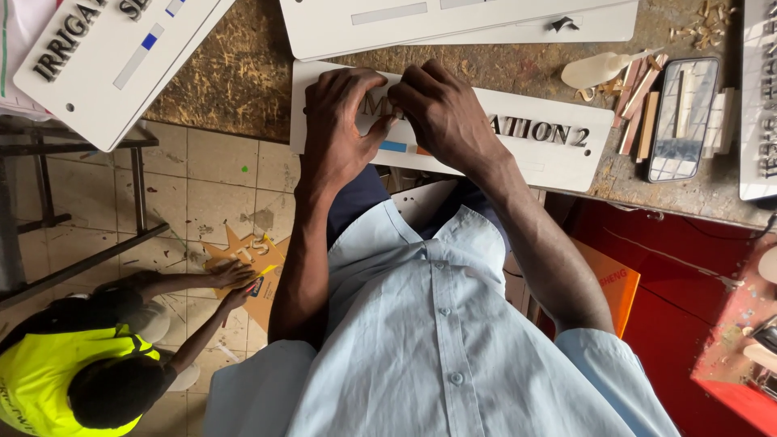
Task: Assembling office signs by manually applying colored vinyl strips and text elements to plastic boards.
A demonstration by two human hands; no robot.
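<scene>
A white sign board (566, 154) with raised dark letters lies on a rough wooden bench (235, 73) in front of me. Both my hands rest on its left half. My left hand (338, 121) bends over the board with thumb and fingertips pinched at a dark letter (374, 105). My right hand (447, 113) lies right beside it, fingers curled down onto the same spot, hiding the letters beneath. A small blue strip (393, 146) shows on the board under my hands.
More white sign boards lie at the top left (105, 65), top (453, 24) and right edge (761, 97). A phone (684, 117), wood strips (639, 97) and a pale bottle (599, 69) sit at the right. Another person in a yellow vest (57, 368) crouches on the tiled floor over cardboard (251, 271).
</scene>
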